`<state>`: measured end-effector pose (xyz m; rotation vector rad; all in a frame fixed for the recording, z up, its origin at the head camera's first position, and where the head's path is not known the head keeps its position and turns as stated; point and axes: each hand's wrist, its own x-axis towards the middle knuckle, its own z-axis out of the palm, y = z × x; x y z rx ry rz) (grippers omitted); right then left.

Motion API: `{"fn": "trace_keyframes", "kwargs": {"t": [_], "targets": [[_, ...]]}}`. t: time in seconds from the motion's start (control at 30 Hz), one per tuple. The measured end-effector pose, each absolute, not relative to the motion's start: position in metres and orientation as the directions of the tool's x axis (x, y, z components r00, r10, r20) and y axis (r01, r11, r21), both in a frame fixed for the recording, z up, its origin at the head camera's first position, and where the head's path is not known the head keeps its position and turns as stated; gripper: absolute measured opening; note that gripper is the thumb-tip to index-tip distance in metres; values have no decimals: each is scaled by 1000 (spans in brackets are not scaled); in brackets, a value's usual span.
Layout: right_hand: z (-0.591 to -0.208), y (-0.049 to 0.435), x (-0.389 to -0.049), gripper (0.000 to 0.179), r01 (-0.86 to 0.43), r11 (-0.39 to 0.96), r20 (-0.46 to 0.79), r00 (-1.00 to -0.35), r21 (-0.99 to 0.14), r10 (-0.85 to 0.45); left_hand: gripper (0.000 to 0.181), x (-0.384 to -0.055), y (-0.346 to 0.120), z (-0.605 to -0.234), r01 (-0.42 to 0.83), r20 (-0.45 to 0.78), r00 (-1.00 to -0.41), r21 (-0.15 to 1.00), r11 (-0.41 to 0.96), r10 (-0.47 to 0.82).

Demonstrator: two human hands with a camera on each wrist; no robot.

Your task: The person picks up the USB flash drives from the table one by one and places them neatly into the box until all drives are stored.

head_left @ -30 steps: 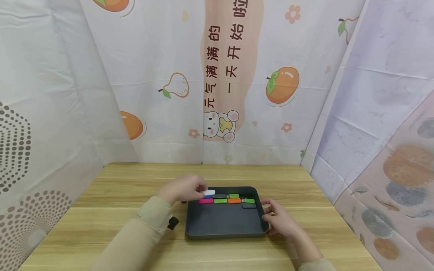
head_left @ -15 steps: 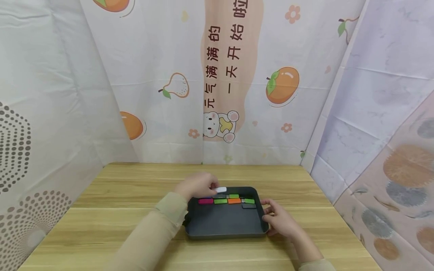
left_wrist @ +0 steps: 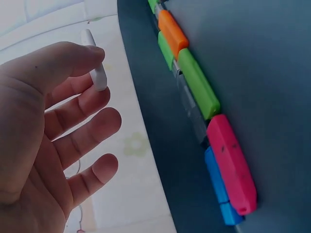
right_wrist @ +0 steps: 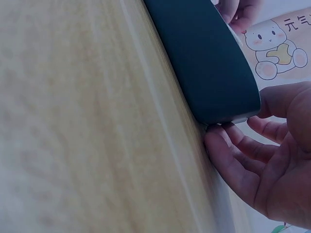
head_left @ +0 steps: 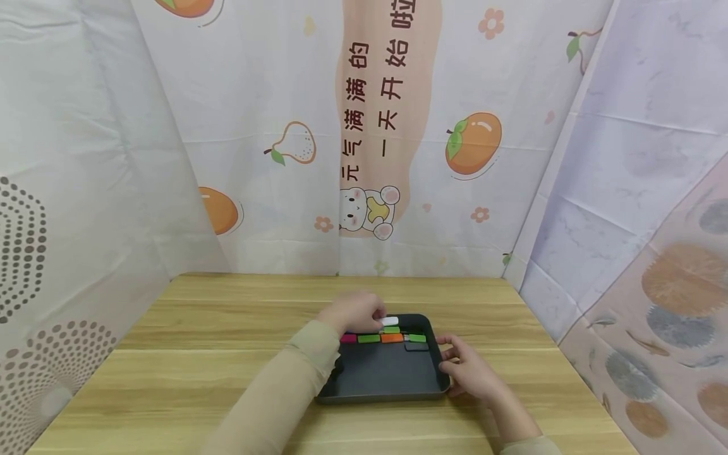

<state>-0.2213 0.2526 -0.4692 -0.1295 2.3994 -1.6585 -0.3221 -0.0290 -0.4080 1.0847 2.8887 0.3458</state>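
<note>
My left hand [head_left: 358, 313] pinches a white USB flash drive [left_wrist: 99, 76] between thumb and index finger, above the far side of a dark grey tray [head_left: 387, 376]. The other fingers are half curled and apart. Inside the tray lie two rows of drives, among them a pink one [left_wrist: 232, 165], a blue one [left_wrist: 217, 179], a green one [left_wrist: 199, 83], an orange one [head_left: 392, 338] and a black one [head_left: 416, 346]. At the tray's right end, my right hand [head_left: 469, 371] holds the wall with bent fingers; its fingertips [right_wrist: 218, 136] touch the lower corner.
The tray stands on a wooden table [head_left: 170, 379]. Behind the table hangs a white curtain [head_left: 273, 208] printed with fruit, with more patterned cloth [head_left: 637, 253] along the right. A black device [head_left: 339, 364] sits at the left wrist.
My left hand has moved right along the tray's far side, carrying the white flash drive from the left end towards the right. The right hand and the tray have stayed in place.
</note>
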Motion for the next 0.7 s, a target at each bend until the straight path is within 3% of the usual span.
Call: {"fn": "trace_keyframes", "kwargs": {"t": [0.7], "targets": [[-469,253,-219,47,44,359,-122,-973,-932,-196,4,-321,-4,-437,671,-41,-728,156,724,684]]}}
